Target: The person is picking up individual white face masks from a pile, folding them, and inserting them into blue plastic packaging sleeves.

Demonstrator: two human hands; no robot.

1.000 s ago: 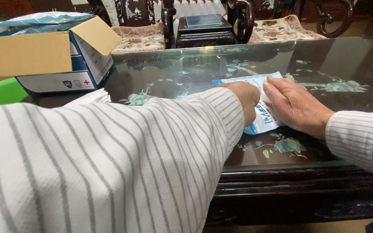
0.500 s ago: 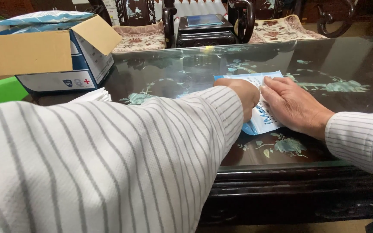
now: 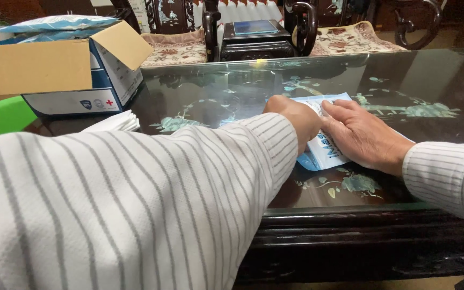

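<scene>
Honestly not much has changed over the last second. The dark glass-topped counter with the inlaid flower pattern (image 3: 216,102) sits exactly where it did, and so does everything on it. My arms in the white striped sleeves have barely budged; if anything the view has crept a touch lower and closer.

Off on the far left of the counter is the open cardboard carton with the blue and white sides (image 3: 65,75), flaps up, with a pale blue plastic pack lying across its top (hasn't been touched). Just in front of it there's a small stack of white folded sheets (image 3: 115,122), and a bit of a bright green round tub (image 3: 1,115) peeks in at the left edge.

The thing I'm actually working on is the flat light blue and white plastic pouch (image 3: 326,153), lying on the glass near the front edge, right of the middle. My right hand (image 3: 363,137) is still spread flat on it, fingers stretched out and pressing it down, not gripping. My left hand (image 3: 296,118) is curled into a loose fist right against the pouch's left end, touching my right hand. Whether it's pinching an edge I can't tell, my own knuckles hide it.

So I'd say I'm still mid-press, smoothing or holding it in place.
</scene>
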